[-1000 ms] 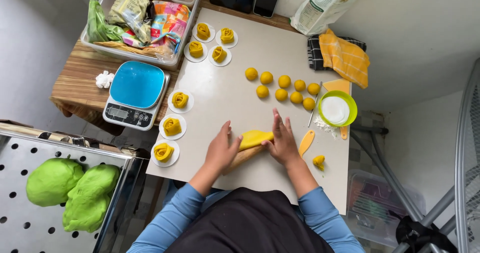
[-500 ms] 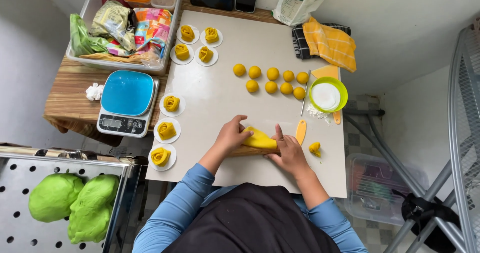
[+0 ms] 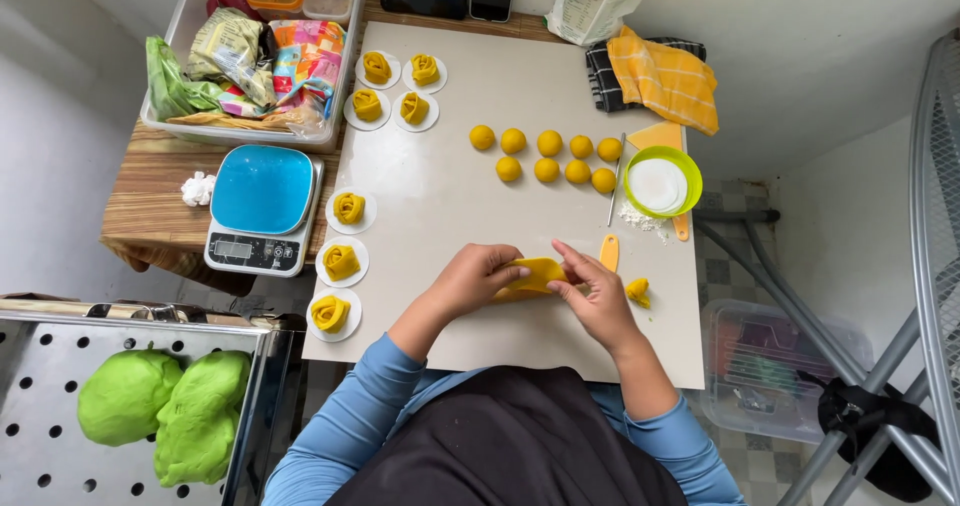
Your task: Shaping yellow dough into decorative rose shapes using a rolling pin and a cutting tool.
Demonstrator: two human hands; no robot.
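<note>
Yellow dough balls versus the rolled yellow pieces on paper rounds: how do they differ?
The dough balls are smooth and round; the rolled pieces are folded into rose-like coils. The balls sit bare on the board in two rows; each rolled piece rests on its own white round. Both are the same yellow dough.

- The left hand (image 3: 478, 278) and right hand (image 3: 598, 296) both pinch a flattened piece of yellow dough (image 3: 536, 273) just above the white work board (image 3: 450, 196).
- A small yellow dough scrap (image 3: 637, 289) lies just right of the right hand; an orange scraper handle (image 3: 609, 253) lies just beyond its fingers.
- Nine yellow dough balls (image 3: 548, 156) sit in two rows farther up the board.
- Folded yellow dough shapes rest on small white paper rounds: three (image 3: 341, 263) along the board's left edge, four (image 3: 395, 86) near its top.
- A green bowl of flour (image 3: 661, 180) stands at the right edge.
- A blue-topped kitchen scale (image 3: 262, 209) sits on the wooden table left of the board.
- Two green dough lumps (image 3: 165, 416) lie on a perforated metal tray (image 3: 40, 366) at lower left.
</note>
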